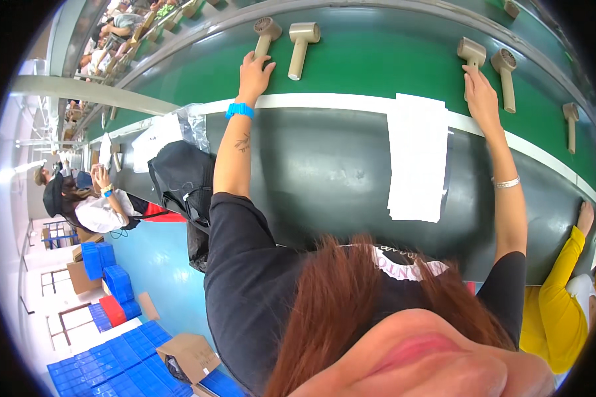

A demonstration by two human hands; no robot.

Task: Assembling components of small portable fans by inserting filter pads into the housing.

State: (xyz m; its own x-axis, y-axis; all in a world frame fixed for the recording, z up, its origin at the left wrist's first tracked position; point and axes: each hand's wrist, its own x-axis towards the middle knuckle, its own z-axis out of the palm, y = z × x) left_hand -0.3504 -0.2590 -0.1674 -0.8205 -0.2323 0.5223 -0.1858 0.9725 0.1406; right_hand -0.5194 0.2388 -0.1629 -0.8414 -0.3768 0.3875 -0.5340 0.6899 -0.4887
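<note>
Both my arms reach forward over the green conveyor belt [377, 73]. My left hand [253, 78] has its fingers and thumb around the handle end of a beige handheld fan [267, 28], whose round grille faces up. Just right of it lies a second beige handheld fan [304, 33], untouched. On the right, my right hand [482, 99] is closed on the handle of another beige handheld fan [471, 49]. Beside that hand lies a fan with a dark grille [505, 63], apart from my fingers. One more fan [571, 112] rests farther right on the belt.
White paper sheets [417, 159] lie across the belt's white edge and the dark work surface [311, 172]. A black bag [182, 175] sits by my left arm. A co-worker in yellow [556, 311] is at right, another in white [99, 208] at left. Blue crates [112, 360] stand on the floor.
</note>
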